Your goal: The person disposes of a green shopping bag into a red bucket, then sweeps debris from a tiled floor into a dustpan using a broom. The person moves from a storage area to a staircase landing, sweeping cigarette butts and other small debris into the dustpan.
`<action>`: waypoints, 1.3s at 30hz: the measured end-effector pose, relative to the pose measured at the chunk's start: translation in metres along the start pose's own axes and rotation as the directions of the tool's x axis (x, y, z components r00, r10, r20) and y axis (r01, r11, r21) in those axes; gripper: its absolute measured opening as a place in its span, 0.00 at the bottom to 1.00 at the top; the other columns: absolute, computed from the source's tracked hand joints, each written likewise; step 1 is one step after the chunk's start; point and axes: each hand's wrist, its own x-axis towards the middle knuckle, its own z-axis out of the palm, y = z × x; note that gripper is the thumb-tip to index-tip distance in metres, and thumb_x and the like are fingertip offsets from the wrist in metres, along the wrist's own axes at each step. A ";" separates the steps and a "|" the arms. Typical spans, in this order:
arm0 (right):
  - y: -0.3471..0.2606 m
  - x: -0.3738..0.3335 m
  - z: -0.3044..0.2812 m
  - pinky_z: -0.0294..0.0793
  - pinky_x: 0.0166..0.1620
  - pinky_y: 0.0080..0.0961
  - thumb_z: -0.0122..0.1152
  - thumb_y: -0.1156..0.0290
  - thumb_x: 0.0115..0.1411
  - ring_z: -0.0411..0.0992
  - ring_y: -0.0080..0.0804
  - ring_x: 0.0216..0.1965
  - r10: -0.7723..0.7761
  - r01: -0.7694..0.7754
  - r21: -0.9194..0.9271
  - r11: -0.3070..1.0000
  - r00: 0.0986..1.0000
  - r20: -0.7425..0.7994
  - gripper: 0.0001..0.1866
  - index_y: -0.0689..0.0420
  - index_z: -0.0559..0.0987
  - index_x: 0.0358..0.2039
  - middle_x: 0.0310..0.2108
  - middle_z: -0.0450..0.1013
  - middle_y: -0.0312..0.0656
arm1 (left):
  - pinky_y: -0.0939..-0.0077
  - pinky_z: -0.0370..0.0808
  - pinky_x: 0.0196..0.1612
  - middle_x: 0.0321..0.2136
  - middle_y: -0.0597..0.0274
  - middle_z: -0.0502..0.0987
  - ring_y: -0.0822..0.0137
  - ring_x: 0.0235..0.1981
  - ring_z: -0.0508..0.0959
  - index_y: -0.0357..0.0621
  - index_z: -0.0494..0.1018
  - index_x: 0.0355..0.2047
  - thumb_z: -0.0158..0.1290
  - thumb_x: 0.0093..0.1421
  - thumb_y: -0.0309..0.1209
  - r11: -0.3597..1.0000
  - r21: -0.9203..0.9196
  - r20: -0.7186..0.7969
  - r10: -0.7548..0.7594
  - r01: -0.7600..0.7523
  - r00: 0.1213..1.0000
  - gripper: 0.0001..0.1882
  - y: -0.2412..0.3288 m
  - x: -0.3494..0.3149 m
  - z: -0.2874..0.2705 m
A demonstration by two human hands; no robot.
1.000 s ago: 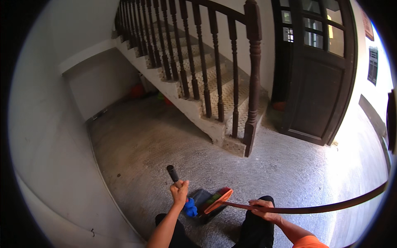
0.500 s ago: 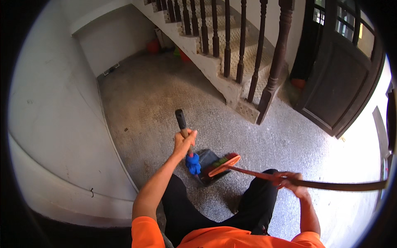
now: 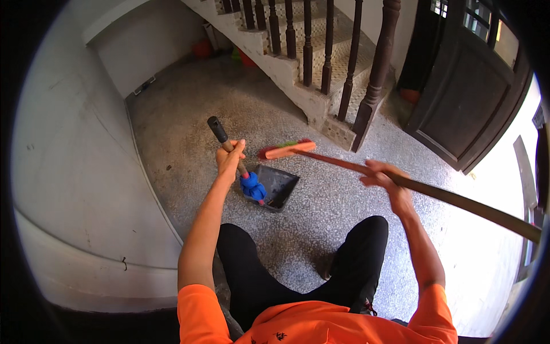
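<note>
My left hand (image 3: 228, 163) is wrapped round the handle of a long-handled dustpan (image 3: 282, 182), below its black grip end. Blue cloth (image 3: 252, 186) is tied round the lower part of that handle. The grey pan rests on the speckled floor with a little dark debris in it. Across the shaft of a broom (image 3: 338, 162) lies my right hand (image 3: 387, 176), gripping it, somewhat blurred. Beyond the pan's far edge is the orange broom head with red and green bristles, apart from the pan. The broom's shaft runs out past my right side.
Stairs (image 3: 332, 63) with dark wooden balusters rise at the back. A dark panelled door (image 3: 467, 109) stands at the right. On the left runs a white wall (image 3: 74, 155). Red containers (image 3: 201, 49) sit under the stairs. My black-trousered knees are close below the pan.
The broom head has lifted out of the dustpan and moved forward beyond it. My right hand has moved forward. My left hand and the dustpan have shifted forward and slightly left in view.
</note>
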 end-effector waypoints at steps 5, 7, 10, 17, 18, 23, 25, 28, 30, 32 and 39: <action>0.084 0.050 0.035 0.71 0.43 0.25 0.59 0.68 0.58 0.72 0.29 0.39 0.064 -0.051 -0.199 0.979 0.996 0.062 0.13 0.65 0.77 0.39 0.42 0.74 0.47 | 0.75 0.69 0.24 0.16 0.61 0.75 0.72 0.17 0.73 0.38 0.75 0.24 0.58 0.54 0.32 0.991 0.109 -0.044 -0.067 0.071 0.997 0.09 0.012 0.014 -0.002; 0.100 0.047 0.048 0.71 0.40 0.25 0.59 0.66 0.58 0.73 0.29 0.35 0.035 -0.024 -0.382 0.924 0.999 0.021 0.14 0.65 0.78 0.38 0.36 0.77 0.47 | 0.75 0.70 0.24 0.16 0.59 0.76 0.71 0.18 0.75 0.36 0.74 0.22 0.56 0.55 0.31 0.984 0.168 -0.006 -0.066 0.066 0.998 0.10 0.017 0.010 -0.008; 0.116 0.025 0.050 0.72 0.40 0.25 0.60 0.68 0.57 0.73 0.26 0.34 0.064 -0.083 -0.378 0.922 0.996 -0.063 0.12 0.65 0.79 0.36 0.35 0.78 0.46 | 0.74 0.71 0.27 0.19 0.59 0.77 0.70 0.20 0.75 0.37 0.73 0.24 0.55 0.56 0.34 0.985 0.144 0.106 -0.107 0.091 0.989 0.11 0.003 0.020 -0.018; 0.055 -0.014 0.033 0.71 0.41 0.21 0.57 0.73 0.58 0.70 0.22 0.36 0.139 -0.107 -0.272 0.956 0.985 0.101 0.09 0.66 0.79 0.33 0.39 0.77 0.42 | 0.77 0.71 0.19 0.13 0.57 0.74 0.70 0.13 0.73 0.38 0.71 0.19 0.53 0.56 0.34 0.969 0.170 -0.044 -0.177 0.182 0.983 0.14 0.004 0.021 0.001; 0.043 -0.017 0.032 0.71 0.41 0.21 0.57 0.73 0.58 0.70 0.22 0.37 0.165 -0.130 -0.288 0.949 0.981 0.099 0.08 0.66 0.79 0.33 0.39 0.77 0.43 | 0.77 0.71 0.20 0.13 0.57 0.74 0.70 0.13 0.73 0.38 0.71 0.19 0.53 0.56 0.34 0.968 0.170 -0.042 -0.183 0.187 0.982 0.14 0.006 0.022 0.002; 0.032 -0.038 0.016 0.72 0.45 0.27 0.63 0.75 0.51 0.73 0.34 0.42 0.089 0.010 -0.315 0.949 0.950 0.300 0.11 0.64 0.77 0.35 0.45 0.74 0.46 | 0.69 0.75 0.17 0.19 0.60 0.76 0.68 0.19 0.76 0.39 0.72 0.26 0.53 0.57 0.37 0.931 0.217 -0.034 -0.294 0.294 0.955 0.12 0.020 0.012 0.005; 0.029 -0.044 0.010 0.73 0.45 0.31 0.65 0.76 0.48 0.74 0.41 0.43 0.061 0.107 -0.368 0.924 0.907 0.416 0.14 0.62 0.77 0.37 0.46 0.73 0.50 | 0.67 0.77 0.17 0.21 0.60 0.76 0.68 0.21 0.76 0.40 0.72 0.28 0.52 0.58 0.38 0.937 0.154 0.012 -0.319 0.313 0.948 0.13 0.022 0.009 -0.001; 0.028 -0.055 0.016 0.74 0.45 0.30 0.62 0.75 0.51 0.74 0.37 0.42 0.042 0.043 -0.296 0.954 0.960 0.276 0.08 0.63 0.79 0.32 0.43 0.74 0.49 | 0.68 0.79 0.18 0.21 0.60 0.74 0.68 0.22 0.77 0.39 0.71 0.28 0.51 0.59 0.38 0.951 0.182 0.064 -0.266 0.251 0.962 0.13 0.018 0.009 -0.013; 0.018 -0.045 0.013 0.74 0.45 0.31 0.58 0.74 0.54 0.74 0.37 0.43 0.101 -0.066 -0.229 0.971 0.984 0.144 0.06 0.64 0.80 0.29 0.42 0.76 0.49 | 0.70 0.78 0.17 0.21 0.60 0.74 0.68 0.22 0.76 0.39 0.71 0.28 0.51 0.59 0.38 0.961 0.165 0.051 -0.233 0.222 0.971 0.13 0.017 0.010 -0.022; 0.024 -0.028 0.002 0.75 0.46 0.32 0.56 0.73 0.55 0.76 0.37 0.39 0.062 -0.058 -0.066 0.996 0.997 0.051 0.08 0.64 0.81 0.29 0.42 0.76 0.48 | 0.72 0.77 0.16 0.20 0.60 0.74 0.69 0.21 0.76 0.39 0.71 0.29 0.52 0.59 0.38 0.966 0.177 0.069 -0.201 0.186 0.977 0.13 0.019 0.014 -0.034; 0.044 0.063 0.074 0.74 0.49 0.32 0.59 0.73 0.56 0.75 0.40 0.43 0.054 -0.067 0.079 0.995 0.987 0.154 0.10 0.67 0.77 0.35 0.47 0.71 0.53 | 0.75 0.73 0.14 0.20 0.64 0.74 0.72 0.20 0.75 0.42 0.71 0.31 0.54 0.57 0.37 0.942 0.282 0.038 -0.200 0.181 0.979 0.11 0.024 0.040 -0.088</action>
